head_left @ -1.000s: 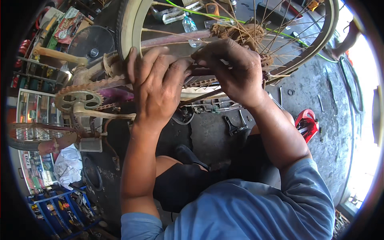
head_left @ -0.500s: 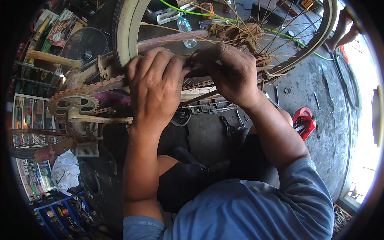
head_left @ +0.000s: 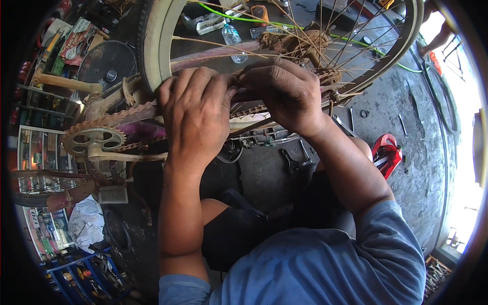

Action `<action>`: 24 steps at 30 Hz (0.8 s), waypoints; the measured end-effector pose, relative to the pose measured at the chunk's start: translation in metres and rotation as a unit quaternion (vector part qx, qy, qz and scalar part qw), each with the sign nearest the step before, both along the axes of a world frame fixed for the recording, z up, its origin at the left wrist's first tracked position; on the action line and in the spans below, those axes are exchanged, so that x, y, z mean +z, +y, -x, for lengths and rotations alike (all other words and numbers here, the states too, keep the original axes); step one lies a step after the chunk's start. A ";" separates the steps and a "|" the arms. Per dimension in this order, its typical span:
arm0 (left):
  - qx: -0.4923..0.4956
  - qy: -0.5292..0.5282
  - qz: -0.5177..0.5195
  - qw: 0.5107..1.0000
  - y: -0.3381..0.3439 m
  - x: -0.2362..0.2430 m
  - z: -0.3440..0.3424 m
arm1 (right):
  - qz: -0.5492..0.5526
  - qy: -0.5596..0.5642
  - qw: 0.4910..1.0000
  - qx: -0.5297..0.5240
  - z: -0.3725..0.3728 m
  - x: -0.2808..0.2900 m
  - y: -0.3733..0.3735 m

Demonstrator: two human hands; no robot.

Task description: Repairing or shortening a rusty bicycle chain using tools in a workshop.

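A rusty bicycle chain (head_left: 140, 112) runs from the toothed chainring (head_left: 96, 141) on the left toward my two hands, in front of the bicycle wheel (head_left: 157, 40). My left hand (head_left: 195, 114) is closed over the chain's upper run, its back facing up. Close beside it, my right hand (head_left: 290, 94) pinches at the same run, thumb and fingers bent together. The fingertips nearly meet, and they hide the exact links between them. To the right of my hands are the rusty rear hub and sprocket (head_left: 329, 77). A crank arm (head_left: 129, 156) points right below the chainring.
A clear plastic bottle (head_left: 231, 36) and a green hose (head_left: 366, 46) lie beyond the wheel. On the floor at right are a red tool or part (head_left: 387, 157) and a wrench (head_left: 403, 124). A blue tool tray (head_left: 66, 284) stands at lower left, near a white cloth (head_left: 86, 221).
The bicycle sits slightly further left in the picture. My right hand's fingers have shifted a little left and down, closer against the left fingertips; both hands stay on the chain.
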State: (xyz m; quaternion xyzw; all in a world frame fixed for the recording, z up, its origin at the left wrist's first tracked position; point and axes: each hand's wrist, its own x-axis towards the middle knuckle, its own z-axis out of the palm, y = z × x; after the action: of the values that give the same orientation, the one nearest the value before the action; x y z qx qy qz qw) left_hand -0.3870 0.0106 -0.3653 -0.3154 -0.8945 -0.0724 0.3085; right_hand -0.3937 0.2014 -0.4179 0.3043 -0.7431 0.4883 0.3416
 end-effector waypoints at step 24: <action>-0.059 0.055 -0.024 0.996 0.004 -0.011 0.014 | 0.076 0.215 0.973 -0.027 0.003 0.017 0.048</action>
State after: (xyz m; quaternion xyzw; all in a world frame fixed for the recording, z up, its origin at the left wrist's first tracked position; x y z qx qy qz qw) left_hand -0.4013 0.0150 -0.3764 -0.3632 -0.8542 -0.0949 0.3597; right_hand -0.3966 0.2492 -0.4009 0.3553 -0.6209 0.4573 0.5283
